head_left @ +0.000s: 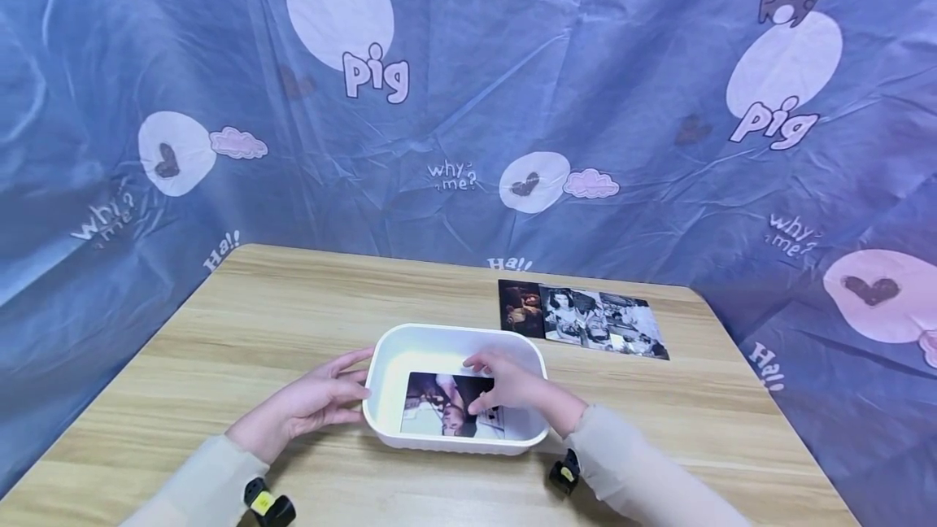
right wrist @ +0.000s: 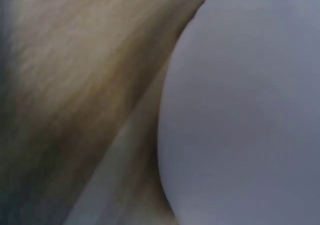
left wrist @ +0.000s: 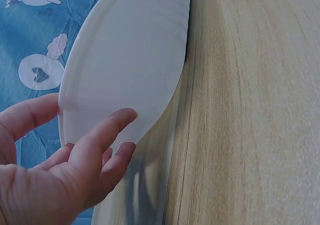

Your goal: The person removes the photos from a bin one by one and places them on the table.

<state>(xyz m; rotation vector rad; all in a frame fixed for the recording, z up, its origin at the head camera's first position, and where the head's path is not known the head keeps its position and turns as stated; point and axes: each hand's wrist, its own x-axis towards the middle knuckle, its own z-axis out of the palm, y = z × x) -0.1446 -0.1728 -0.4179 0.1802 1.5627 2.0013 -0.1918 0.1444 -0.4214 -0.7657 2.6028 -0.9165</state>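
Observation:
A white plastic basin point(head_left: 454, 333) stands on the wooden table with a colour photo point(head_left: 439, 409) lying flat in it. At the basin's left end, my left hand point(head_left: 322, 397) touches the rim with spread, relaxed fingers. The left wrist view has this hand point(left wrist: 75, 165) beside the basin's outer wall point(left wrist: 130, 50), one finger reaching the rim. My right hand point(head_left: 516, 389) reaches over the right rim into the basin, thumb and fingers apart above the photo's right part, which it partly covers. In the right wrist view only the basin's outer wall point(right wrist: 240, 115) and the table show; that hand is hidden.
Behind the basin to the right lie a dark colour photo point(head_left: 521, 309) and several black-and-white pictures point(head_left: 603, 324) in an overlapping row. A blue patterned cloth point(head_left: 468, 104) hangs behind and beside the wooden table point(head_left: 307, 299).

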